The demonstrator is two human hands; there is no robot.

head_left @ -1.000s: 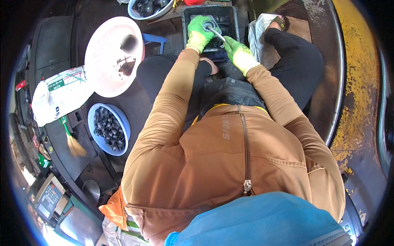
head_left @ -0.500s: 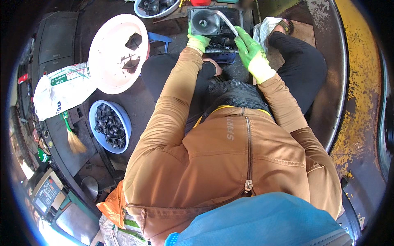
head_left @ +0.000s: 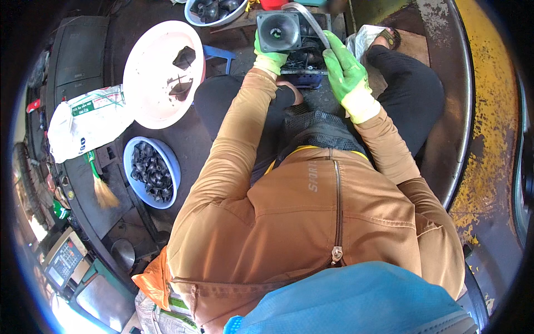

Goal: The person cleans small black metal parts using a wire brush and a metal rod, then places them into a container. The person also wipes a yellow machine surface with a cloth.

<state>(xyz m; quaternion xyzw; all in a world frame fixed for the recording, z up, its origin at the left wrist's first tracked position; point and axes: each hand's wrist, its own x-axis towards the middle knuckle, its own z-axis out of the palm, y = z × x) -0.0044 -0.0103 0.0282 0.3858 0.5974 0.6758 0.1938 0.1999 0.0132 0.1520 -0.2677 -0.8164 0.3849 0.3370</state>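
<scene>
A black square-flanged horn [head_left: 278, 32] with a round flared mouth faces up, gripped at its left side by my left hand [head_left: 269, 54] in a green glove. My right hand [head_left: 346, 68], also gloved in green, is closed around the lower end of a long, curved, pale grey blade-like strip [head_left: 311, 22]. The strip arches up and left past the horn's upper right corner; whether it touches the horn I cannot tell. Beneath both hands sits a dark crate [head_left: 321, 71] holding black pieces. My right fingertips partly hide the strip's lower end.
To the left, a pink-white basin [head_left: 153, 106] holds a few dark parts. A blue basin [head_left: 176, 183] nearer me is full of black parts, and another basin [head_left: 222, 21] stands at the far side. A white sack [head_left: 83, 131], a hand broom [head_left: 104, 192] and a blue stool [head_left: 219, 53] lie around.
The curved strip has swung up and away from the horn's face, its far tip now beyond the horn's upper edge. My right hand has shifted slightly right; my left keeps its grip.
</scene>
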